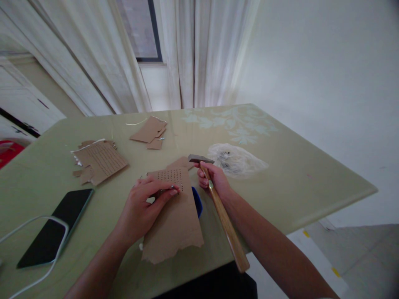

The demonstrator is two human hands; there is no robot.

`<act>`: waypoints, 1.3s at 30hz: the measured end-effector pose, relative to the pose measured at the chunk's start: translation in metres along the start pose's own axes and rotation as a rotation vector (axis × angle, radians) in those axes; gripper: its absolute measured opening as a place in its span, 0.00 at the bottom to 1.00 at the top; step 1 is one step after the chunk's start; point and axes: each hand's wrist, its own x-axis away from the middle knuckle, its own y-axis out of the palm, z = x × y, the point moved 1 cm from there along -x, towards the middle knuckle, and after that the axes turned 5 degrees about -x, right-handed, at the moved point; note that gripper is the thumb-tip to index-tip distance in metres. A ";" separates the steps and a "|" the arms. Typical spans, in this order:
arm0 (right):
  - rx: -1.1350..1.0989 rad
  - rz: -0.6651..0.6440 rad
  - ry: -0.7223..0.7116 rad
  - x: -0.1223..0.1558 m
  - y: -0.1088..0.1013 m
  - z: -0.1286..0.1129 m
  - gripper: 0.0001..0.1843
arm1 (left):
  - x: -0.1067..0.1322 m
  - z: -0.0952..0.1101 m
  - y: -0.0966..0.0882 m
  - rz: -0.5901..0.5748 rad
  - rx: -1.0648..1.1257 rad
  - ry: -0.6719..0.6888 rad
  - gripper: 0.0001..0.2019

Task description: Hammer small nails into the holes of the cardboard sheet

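Note:
My left hand (144, 206) presses down on a torn cardboard piece (177, 222) studded with rows of small nails, its fingers pinched near the nail rows. A hammer (218, 203) with a wooden handle and a dark metal head is gripped close to the head by my right hand (215, 179). The hammer head hovers just past the cardboard's far edge. Something blue (197, 201) peeks out from under the cardboard's right side.
More torn cardboard pieces (99, 161) lie to the left and others (150, 132) farther back. A dark phone (56, 226) with a white cable (37, 241) rests at the left. A crumpled clear plastic bag (238, 161) sits right of the hammer. The table edge (336, 203) runs close on the right.

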 end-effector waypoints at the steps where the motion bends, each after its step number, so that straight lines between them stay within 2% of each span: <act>1: 0.000 0.004 -0.001 0.000 0.000 0.000 0.12 | 0.000 0.001 0.000 -0.001 0.006 0.002 0.09; 18: -0.017 0.028 0.003 -0.002 0.000 0.002 0.13 | 0.001 0.001 -0.001 -0.003 -0.042 0.036 0.10; 27: -0.016 0.010 -0.003 0.000 0.000 0.001 0.12 | -0.002 0.007 -0.004 -0.028 -0.059 0.158 0.09; 32: 0.061 -0.008 -0.039 0.002 0.004 -0.001 0.15 | -0.006 0.009 -0.001 -0.068 -0.121 0.228 0.09; 39: 0.211 -0.023 -0.129 0.005 0.011 -0.013 0.18 | -0.010 0.008 0.004 -0.096 -0.126 0.218 0.09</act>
